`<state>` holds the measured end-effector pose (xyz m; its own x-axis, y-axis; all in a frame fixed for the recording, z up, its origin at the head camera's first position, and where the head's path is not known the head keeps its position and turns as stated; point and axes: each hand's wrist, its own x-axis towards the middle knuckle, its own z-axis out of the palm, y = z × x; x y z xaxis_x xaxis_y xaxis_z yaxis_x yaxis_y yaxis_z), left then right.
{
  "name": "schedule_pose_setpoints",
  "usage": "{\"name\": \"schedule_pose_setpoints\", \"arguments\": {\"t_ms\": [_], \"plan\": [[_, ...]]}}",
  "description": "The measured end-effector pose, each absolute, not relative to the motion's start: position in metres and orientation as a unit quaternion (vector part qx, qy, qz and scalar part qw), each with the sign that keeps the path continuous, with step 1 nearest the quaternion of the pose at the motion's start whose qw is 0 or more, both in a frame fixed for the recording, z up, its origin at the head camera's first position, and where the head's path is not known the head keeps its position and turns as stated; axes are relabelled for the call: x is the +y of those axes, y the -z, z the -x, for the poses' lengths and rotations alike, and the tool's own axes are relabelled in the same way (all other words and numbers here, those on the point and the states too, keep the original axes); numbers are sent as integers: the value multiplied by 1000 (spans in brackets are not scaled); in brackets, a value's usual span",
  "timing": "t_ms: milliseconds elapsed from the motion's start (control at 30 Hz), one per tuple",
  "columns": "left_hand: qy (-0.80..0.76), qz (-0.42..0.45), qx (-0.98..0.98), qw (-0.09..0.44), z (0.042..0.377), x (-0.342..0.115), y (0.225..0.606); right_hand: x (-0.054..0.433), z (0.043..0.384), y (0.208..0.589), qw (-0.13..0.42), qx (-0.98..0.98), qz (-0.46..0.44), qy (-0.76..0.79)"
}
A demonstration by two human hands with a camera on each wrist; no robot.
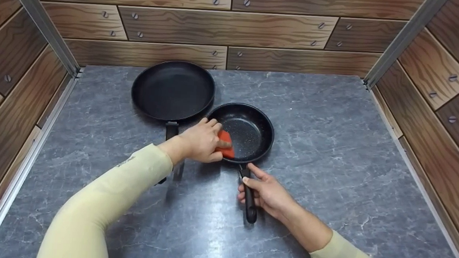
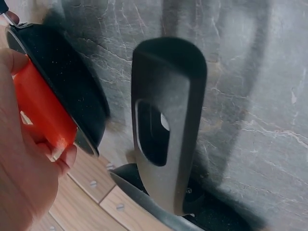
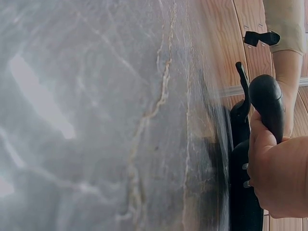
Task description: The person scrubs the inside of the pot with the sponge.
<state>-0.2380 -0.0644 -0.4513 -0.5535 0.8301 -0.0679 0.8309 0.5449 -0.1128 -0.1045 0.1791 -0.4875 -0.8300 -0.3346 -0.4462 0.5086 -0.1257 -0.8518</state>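
My left hand (image 1: pixel 203 140) holds an orange-red sponge (image 1: pixel 226 144) against the left inner side of a small black speckled frying pan (image 1: pixel 253 126). In the left wrist view, the thumb and fingers pinch the sponge (image 2: pixel 42 103) at the pan's rim. My right hand (image 1: pixel 271 193) grips the small pan's black handle (image 1: pixel 250 212), thumb on top near the pan end. The right wrist view shows the handle's rounded end (image 3: pixel 266 91) sticking out of that hand. A larger black frying pan (image 1: pixel 174 89) lies behind and left; my left forearm crosses over its handle (image 1: pixel 172 130).
The two pans stand close together on a grey marbled tabletop (image 1: pixel 333 131). Wood-patterned panels (image 1: pixel 227 29) rise at the back and both sides, with metal posts at the rear corners. In the left wrist view, the larger pan's handle (image 2: pixel 168 86) juts up close to the camera.
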Motion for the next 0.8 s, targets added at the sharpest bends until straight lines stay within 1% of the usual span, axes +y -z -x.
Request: {"name": "schedule_pose_setpoints", "arguments": {"t_ms": [533,800], "plan": [[25,-463,885,45,236,-56,455,179,104,487,282,598,-75,746],[17,-471,881,44,236,-55,457,178,105,488,283,600,-76,745]]}}
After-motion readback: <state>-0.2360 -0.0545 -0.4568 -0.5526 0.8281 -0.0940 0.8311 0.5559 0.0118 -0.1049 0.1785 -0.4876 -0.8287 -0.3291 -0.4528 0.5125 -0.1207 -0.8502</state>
